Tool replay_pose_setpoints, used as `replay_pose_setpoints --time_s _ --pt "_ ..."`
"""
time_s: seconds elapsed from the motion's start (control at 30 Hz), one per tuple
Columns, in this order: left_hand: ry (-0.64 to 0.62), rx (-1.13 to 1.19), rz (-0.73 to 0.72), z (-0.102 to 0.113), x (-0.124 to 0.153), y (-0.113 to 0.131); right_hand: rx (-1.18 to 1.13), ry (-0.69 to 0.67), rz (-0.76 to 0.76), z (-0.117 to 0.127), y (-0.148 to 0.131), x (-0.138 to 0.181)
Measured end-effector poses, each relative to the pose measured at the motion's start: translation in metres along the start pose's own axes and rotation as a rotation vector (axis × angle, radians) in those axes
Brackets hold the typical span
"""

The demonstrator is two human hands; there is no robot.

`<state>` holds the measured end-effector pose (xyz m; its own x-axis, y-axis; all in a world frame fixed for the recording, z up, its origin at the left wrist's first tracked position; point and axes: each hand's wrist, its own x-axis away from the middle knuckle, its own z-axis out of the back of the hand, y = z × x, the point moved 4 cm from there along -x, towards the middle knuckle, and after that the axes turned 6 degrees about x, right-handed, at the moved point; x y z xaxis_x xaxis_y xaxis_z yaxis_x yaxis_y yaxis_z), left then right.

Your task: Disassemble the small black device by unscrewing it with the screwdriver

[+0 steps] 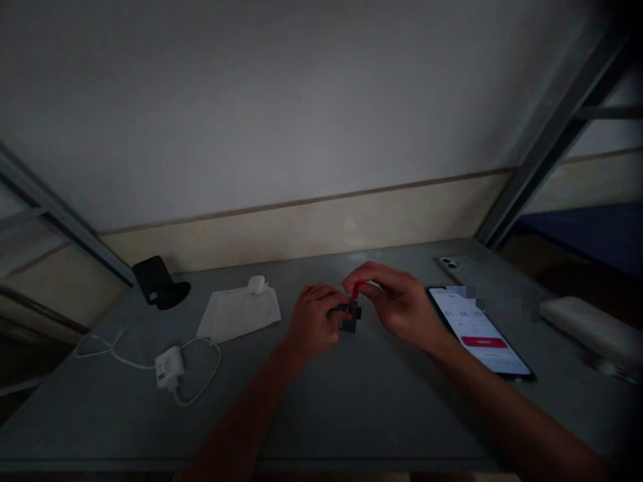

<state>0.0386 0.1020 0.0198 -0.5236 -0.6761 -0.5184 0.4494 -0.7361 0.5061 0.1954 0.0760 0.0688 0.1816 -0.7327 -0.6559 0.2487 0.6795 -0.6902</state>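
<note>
My left hand (pixel 315 320) is closed around a small dark object (pixel 347 324) at the middle of the grey table; its kind is too dim and small to make out. Between the thumb and fingers of my right hand (pixel 394 294) is a small red piece (pixel 355 290), pinched from above. The lower end of the red piece meets the dark object, or lies just in front of it; I cannot tell which. My left fingers hide part of the dark object.
On the grey table (pixel 321 415) a phone with a lit screen (pixel 482 335) lies right of my right hand. Another phone (pixel 449 268) lies behind it, a white case (pixel 587 328) farther right. At left are a white cloth (pixel 236 314), a white adapter with cable (pixel 169 367) and a black stand (pixel 155 278).
</note>
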Motion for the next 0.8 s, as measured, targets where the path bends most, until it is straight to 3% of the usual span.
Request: replay_pose_setpoints --time_s 0.23,0.33,0.53,0.67,0.8 --pt "0.005 -0.017 0.016 -0.001 0.0 0.001 0.004 0.03 0.009 0.002 0.0 0.001" --pt "-0.012 -0.031 0.019 -0.001 0.0 0.003 -0.086 -0.042 -0.068 0.0 0.004 0.003" --pt "-0.027 -0.069 0.025 -0.001 -0.001 0.008 0.05 0.064 0.041 0.003 -0.001 0.001" --pt "-0.047 -0.095 0.033 -0.001 -0.001 0.011 -0.007 -0.029 -0.021 0.0 0.002 0.001" --pt "-0.057 -0.136 0.054 -0.003 -0.001 0.013 0.035 0.019 0.014 0.001 0.001 0.0"
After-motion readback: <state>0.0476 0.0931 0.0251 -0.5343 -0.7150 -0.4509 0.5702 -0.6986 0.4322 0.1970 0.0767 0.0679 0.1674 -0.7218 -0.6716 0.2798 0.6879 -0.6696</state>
